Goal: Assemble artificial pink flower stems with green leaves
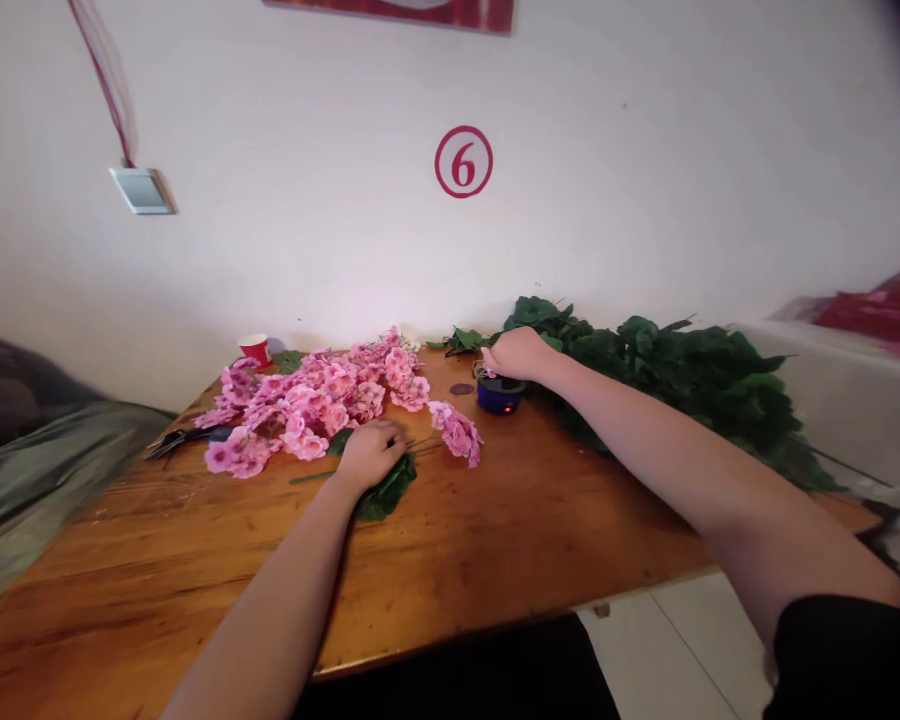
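My left hand (373,455) is closed around the stem of an artificial flower, its green leaves (387,492) bunched under my palm on the table. From that side thin stems reach right to a pink blossom cluster (457,433). Over a small blue pot (498,397) with a lit red light, my right hand (521,354) is pinched shut. Something small and pale shows at its fingertips, too small to name. Left of the pot, a large heap of pink artificial flowers (322,392) covers the back of the table.
Green artificial leaves (660,370) are piled along the right side of the wooden table (495,540). At the back left stands a red and white paper cup (255,349). Dark-handled tools (176,440) lie near the left edge. A white wall rises behind.
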Demonstrator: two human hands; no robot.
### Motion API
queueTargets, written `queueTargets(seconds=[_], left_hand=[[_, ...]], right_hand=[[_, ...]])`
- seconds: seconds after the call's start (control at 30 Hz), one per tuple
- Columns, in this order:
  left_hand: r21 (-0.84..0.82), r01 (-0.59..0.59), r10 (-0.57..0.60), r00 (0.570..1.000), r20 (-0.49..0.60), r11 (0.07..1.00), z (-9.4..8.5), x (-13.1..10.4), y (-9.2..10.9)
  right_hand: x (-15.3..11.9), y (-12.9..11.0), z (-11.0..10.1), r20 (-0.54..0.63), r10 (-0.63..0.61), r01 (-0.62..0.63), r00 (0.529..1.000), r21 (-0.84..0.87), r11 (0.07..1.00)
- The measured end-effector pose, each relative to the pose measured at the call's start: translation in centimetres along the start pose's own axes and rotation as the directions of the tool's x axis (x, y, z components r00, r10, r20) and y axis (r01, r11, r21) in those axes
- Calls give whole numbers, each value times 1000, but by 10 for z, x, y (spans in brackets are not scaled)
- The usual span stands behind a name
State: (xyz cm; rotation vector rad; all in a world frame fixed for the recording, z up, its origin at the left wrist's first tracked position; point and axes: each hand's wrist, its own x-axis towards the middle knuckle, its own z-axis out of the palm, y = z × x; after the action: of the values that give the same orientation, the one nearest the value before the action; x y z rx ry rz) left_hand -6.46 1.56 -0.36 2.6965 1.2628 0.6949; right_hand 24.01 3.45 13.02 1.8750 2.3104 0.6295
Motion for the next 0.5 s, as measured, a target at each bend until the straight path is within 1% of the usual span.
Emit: queueTargets(seconds=[0.1, 0.3, 0.4, 0.5], left_hand=[[-5, 18, -18, 1000, -3, 1000, 1, 0, -1], [-27, 24, -25, 999, -30, 999, 4, 1, -3], [-63, 24, -27, 999, -45, 998, 3, 1, -4], [-93, 31, -36, 998, -57, 995, 2, 1, -3]], right_hand=[[8, 13, 8, 63, -18, 23, 998, -78, 997], [18, 31, 15, 92, 4, 6, 996, -111, 994], [20, 34, 21, 108, 6, 7, 994, -118, 993], [19, 31, 27, 139, -3, 20, 990, -121, 992]])
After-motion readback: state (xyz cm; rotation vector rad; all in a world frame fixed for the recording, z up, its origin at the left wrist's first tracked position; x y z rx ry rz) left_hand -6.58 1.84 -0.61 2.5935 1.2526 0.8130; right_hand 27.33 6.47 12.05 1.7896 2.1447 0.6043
